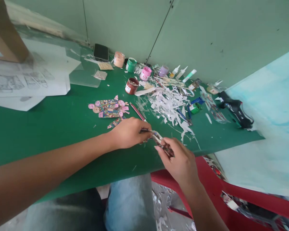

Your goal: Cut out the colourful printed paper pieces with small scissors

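Note:
My left hand (131, 132) is closed on a small item near the table's front edge, its fingers curled round it. Just to the right, my right hand (176, 155) pinches a small patterned piece (157, 137) that stretches between both hands; its details are too small to make out. Beyond my left hand lie several colourful patterned pieces with pink round ends (109, 108). A dark pink pen-like tool (137, 112) rests on the green table (69, 128), just past my fingers.
White paper scraps (169, 102) are heaped beyond my hands. An open brown paint jar (131, 86) and other jars stand near the wall. Printed sheets (45, 77) and a cardboard box (8, 41) are at the left. A black device (238, 112) lies at the right; a red chair (211, 183) is below.

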Available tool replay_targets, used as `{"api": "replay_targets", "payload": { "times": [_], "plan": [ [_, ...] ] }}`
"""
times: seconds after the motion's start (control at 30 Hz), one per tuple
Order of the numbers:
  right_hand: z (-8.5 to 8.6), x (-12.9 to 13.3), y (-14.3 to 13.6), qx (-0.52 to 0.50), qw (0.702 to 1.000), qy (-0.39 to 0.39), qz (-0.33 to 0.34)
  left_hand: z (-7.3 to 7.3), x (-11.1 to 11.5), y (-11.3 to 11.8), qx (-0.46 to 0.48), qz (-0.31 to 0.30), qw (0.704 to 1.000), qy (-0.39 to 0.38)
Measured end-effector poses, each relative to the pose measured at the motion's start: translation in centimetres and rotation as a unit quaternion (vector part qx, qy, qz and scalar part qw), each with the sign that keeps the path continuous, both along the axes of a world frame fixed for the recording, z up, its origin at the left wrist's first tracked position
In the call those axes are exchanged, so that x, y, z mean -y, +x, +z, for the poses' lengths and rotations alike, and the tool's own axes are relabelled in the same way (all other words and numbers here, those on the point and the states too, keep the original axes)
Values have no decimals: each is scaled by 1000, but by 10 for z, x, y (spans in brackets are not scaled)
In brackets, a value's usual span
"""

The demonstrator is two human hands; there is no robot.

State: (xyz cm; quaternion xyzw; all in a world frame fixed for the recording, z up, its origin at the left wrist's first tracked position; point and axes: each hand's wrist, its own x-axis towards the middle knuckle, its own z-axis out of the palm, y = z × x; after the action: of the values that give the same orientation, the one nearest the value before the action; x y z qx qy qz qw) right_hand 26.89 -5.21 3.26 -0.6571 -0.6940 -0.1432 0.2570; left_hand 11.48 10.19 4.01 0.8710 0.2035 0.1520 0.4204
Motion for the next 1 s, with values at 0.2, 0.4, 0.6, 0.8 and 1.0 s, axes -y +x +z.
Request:
{"api": "replay_targets", "payload": {
  "times": [0.2, 0.4, 0.6, 0.8, 1.0],
  "plan": [
    [0, 0, 26, -96, 985, 15, -141, -2, 0, 4, 138, -40, 957, -252],
    [-11, 1, 27, -173, 972, -54, -146, 0, -2, 3, 151, -31, 931, -330],
    [-16, 1, 19, -180, 974, -64, -123, -4, -4, 4, 177, -30, 943, -280],
    [-20, 1, 18, -117, 985, -106, -71, -15, -8, 5, 91, 108, 980, -141],
    [-18, -4, 17, -14, 993, -105, -59, -11, -5, 4, -41, 170, 984, -14]
  ]
}}
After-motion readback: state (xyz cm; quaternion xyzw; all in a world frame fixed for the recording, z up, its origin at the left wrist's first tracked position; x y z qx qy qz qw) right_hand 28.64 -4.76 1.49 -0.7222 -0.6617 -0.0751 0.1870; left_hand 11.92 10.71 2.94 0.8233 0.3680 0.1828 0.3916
